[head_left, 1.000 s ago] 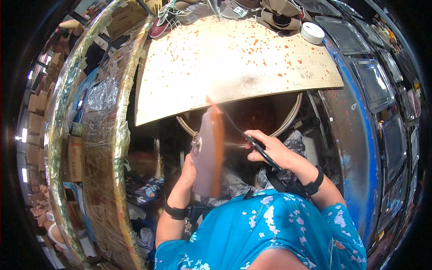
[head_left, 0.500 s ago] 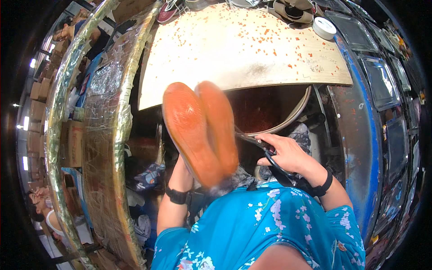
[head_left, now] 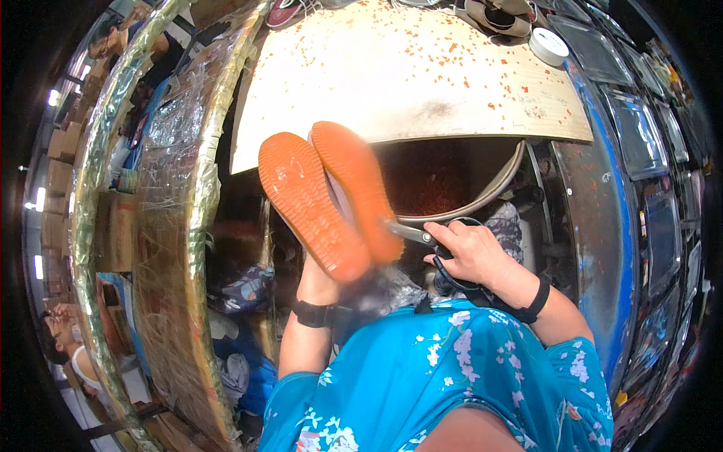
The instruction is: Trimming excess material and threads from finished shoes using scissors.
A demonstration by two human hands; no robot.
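Observation:
My left hand (head_left: 320, 279) holds up a pair of shoes (head_left: 327, 196) with their orange rubber soles turned toward me, side by side. The hand is mostly hidden behind them. My right hand (head_left: 471, 252) grips black-handled scissors (head_left: 422, 235), whose blades point left and touch the edge of the right sole near its heel. Below the shoes a round metal basin (head_left: 482, 200) holds a heap of orange rubber trimmings (head_left: 429, 181). Both wrists wear black bands.
A pale wooden board (head_left: 407, 75) speckled with orange scraps spans the top. A roll of white tape (head_left: 548, 45) and more shoes (head_left: 497, 15) lie at its far edge. A plastic-wrapped curved frame (head_left: 166, 226) stands left, a blue metal frame (head_left: 602, 226) right. Another person (head_left: 64, 354) sits at lower left.
The shoes have turned from edge-on to soles facing me and now sit slightly lower and to the right. The scissors have closed in on the right sole's edge.

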